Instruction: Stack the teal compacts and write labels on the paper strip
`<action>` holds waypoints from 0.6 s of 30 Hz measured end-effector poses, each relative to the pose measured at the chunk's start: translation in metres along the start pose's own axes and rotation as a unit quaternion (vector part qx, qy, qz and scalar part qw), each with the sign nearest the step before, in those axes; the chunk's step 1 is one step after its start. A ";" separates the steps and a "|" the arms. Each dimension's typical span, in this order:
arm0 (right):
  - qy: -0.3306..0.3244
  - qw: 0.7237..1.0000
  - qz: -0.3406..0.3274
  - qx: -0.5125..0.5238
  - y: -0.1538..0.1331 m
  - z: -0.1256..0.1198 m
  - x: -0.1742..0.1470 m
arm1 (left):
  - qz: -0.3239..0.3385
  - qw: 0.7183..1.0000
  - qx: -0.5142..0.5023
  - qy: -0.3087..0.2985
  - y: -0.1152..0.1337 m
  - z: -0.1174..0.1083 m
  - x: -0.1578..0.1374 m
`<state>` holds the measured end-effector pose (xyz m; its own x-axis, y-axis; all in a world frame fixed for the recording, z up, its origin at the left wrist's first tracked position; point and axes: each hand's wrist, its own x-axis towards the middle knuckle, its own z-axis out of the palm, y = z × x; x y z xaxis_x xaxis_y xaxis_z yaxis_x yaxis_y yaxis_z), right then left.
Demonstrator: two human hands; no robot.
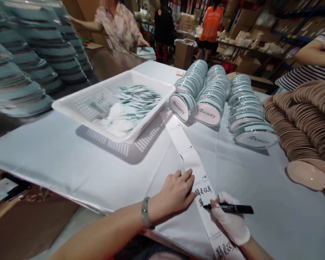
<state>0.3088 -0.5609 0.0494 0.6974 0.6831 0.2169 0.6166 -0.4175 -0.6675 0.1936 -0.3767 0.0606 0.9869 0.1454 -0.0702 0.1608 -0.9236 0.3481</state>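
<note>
A long strip of white labels (pixel 203 193) lies on the table, with black handwritten characters on two of its labels. My right hand (pixel 231 220), in a white glove with bare fingertips, grips a black marker pen (pixel 237 208). The pen's tip touches the strip just at the second line of writing. Bare, with a green bangle (pixel 145 212) on the wrist, my left hand (pixel 177 191) rests on the strip's left edge. Its fingers are slightly bent and apart, holding nothing.
A white plastic basket (pixel 70 104) with flat packets stands beyond my left hand. Rows of clear-wrapped oval packs (pixel 209 112) and brown spoon-shaped pieces (pixel 300 137) are to the right. Tall pale-blue stacks (pixel 18 86) rise at the left. Several people are around the table and behind it.
</note>
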 end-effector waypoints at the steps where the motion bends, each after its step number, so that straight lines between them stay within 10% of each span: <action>1: -0.007 1.000 -0.001 -0.006 0.001 0.000 0.000 | 0.001 1.000 0.000 0.000 0.000 0.000 0.000; 18: 0.007 0.985 0.127 0.113 0.019 0.004 -0.004 | -0.009 1.000 -0.006 -0.011 0.002 0.002 0.001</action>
<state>0.3167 -0.5692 0.0333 0.8249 0.5644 0.0312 0.3253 -0.4289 -0.8427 0.1951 -0.3787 0.0597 0.9833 0.1534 -0.0976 0.1785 -0.9165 0.3580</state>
